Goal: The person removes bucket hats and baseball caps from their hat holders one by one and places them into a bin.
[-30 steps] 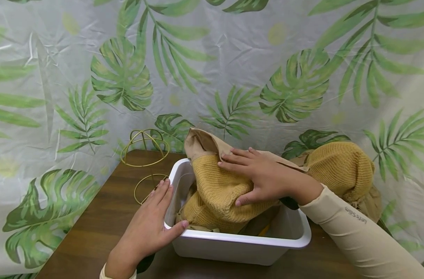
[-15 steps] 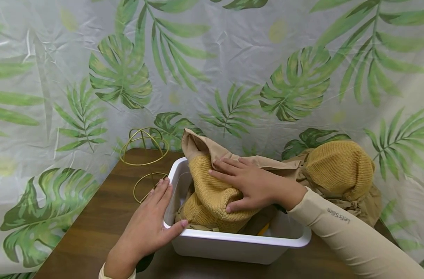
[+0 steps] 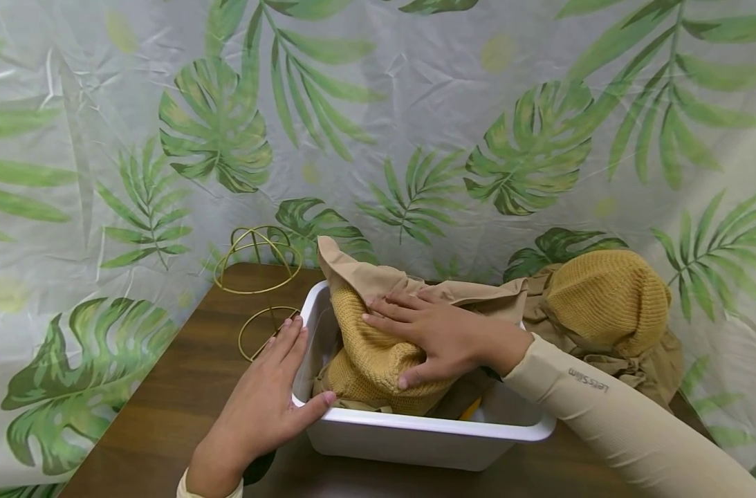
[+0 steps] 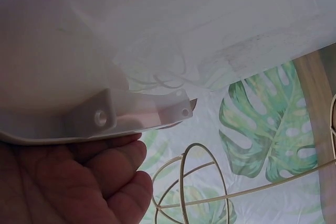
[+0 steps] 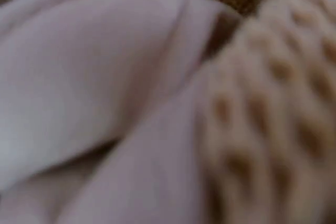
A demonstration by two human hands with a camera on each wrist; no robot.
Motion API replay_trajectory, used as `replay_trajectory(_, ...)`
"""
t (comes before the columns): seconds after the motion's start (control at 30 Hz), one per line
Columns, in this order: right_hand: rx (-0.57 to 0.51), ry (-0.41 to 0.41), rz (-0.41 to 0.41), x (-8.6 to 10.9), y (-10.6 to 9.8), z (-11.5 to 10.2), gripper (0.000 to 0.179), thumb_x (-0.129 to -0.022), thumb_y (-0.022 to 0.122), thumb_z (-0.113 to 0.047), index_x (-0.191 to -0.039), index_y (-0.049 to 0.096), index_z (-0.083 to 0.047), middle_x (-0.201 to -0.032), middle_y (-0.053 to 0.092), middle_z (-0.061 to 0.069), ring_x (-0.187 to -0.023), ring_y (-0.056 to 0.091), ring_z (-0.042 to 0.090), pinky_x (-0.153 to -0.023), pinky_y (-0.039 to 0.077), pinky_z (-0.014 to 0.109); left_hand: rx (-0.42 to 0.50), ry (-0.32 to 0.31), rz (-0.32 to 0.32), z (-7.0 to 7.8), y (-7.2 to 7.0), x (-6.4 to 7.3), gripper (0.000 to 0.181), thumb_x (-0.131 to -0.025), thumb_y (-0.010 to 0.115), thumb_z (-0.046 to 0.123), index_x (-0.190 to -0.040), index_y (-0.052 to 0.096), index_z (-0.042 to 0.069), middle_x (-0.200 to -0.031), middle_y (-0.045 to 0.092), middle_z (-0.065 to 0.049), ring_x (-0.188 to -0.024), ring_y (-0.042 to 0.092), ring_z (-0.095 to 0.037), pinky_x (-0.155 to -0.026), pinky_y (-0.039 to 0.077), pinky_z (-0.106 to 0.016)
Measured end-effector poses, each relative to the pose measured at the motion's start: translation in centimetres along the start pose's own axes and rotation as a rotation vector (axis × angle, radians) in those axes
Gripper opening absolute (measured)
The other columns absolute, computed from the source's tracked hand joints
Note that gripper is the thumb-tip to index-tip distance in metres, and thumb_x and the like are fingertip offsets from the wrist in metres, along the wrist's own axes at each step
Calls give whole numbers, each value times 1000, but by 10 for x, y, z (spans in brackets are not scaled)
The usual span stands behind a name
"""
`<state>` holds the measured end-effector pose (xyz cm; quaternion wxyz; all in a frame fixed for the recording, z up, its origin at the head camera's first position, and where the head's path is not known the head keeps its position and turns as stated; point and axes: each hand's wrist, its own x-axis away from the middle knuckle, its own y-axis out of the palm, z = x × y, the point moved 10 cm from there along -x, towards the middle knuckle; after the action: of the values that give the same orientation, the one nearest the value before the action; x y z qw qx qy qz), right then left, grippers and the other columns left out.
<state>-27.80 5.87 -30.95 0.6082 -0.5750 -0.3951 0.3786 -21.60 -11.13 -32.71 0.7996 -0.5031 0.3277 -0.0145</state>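
Observation:
A mustard knit piece with beige cloth [image 3: 378, 360] is bunched in a white plastic tub [image 3: 415, 427], its beige edge standing above the back rim. My right hand [image 3: 436, 332] lies flat on the knit, fingers spread and pressing on it. At the tub's left front corner my left hand [image 3: 259, 401] rests along the rim, fingers straight and thumb on the front edge. From below, the left wrist view shows the fingers [image 4: 113, 169] beneath the tub's rim [image 4: 147, 114]. Blurred beige cloth [image 5: 105, 66] and coarse knit [image 5: 278, 103] fill the right wrist view.
A second mustard knit piece with tan cloth [image 3: 608, 304] lies heaped right of the tub. A gold wire stand [image 3: 259, 277] is at the back left of the brown table [image 3: 160, 408]. Something small and yellow [image 3: 471, 408] shows inside the tub. A leaf-print sheet [image 3: 415, 104] hangs behind.
My right hand has slid left and slightly down over the knit piece. The beige edge has sunk and shifted left. The left hand has stayed at the rim.

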Motion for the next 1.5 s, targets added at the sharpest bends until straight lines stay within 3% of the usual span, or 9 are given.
replay_trajectory(0.53, -88, -14, -107, -7, 27, -6, 80, -96, 34, -71, -160, 8, -33, -166, 5, -6, -151, 8, 24, -117, 13, 58, -2, 1, -4, 0, 0, -1, 85, -88, 65, 52, -141, 47, -12, -152, 37, -26, -143, 33, -37, -110, 33, -57)
replay_trajectory(0.8, -194, -32, -171, -12, 38, -7, 80, -98, 40, -63, -161, 12, -23, -165, 12, -1, -150, 12, 24, -119, 18, 52, 3, 9, 4, 0, -1, -2, 87, -89, 64, 55, -141, 46, -12, -152, 38, -26, -143, 33, -37, -111, 33, -57)
replay_trajectory(1.03, -277, -11, -232, -12, 45, -6, 80, -99, 41, -62, -161, 12, -22, -165, 12, -2, -150, 11, 21, -119, 18, 48, -1, 8, 4, 0, -1, 0, 86, -89, 64, 55, -141, 47, -12, -152, 37, -26, -143, 33, -37, -111, 33, -57)
replay_trajectory(1.13, -238, -21, -211, -12, 43, -7, 82, -98, 41, -64, -161, 11, -21, -165, 11, -3, -150, 12, 19, -120, 18, 46, 1, 7, 7, 0, -1, 0, 87, -89, 64, 55, -141, 46, -12, -152, 37, -26, -143, 33, -37, -111, 33, -57)
replay_trajectory(1.27, -110, -28, -150, -10, 35, -8, 87, -95, 39, -71, -161, 13, -21, -165, 11, -2, -150, 13, 19, -119, 20, 46, 1, 8, 3, 1, 0, 1, 87, -89, 62, 56, -141, 46, -12, -152, 37, -26, -143, 33, -37, -111, 33, -56)
replay_trajectory(1.5, 25, -17, -72, -1, 0, -17, 89, -90, 42, -75, -159, 26, -21, -164, 18, 6, -149, 19, 25, -118, 23, 50, -1, 13, 8, 1, 0, 1, 88, -90, 62, 57, -141, 46, -12, -153, 37, -26, -144, 32, -36, -112, 32, -55)
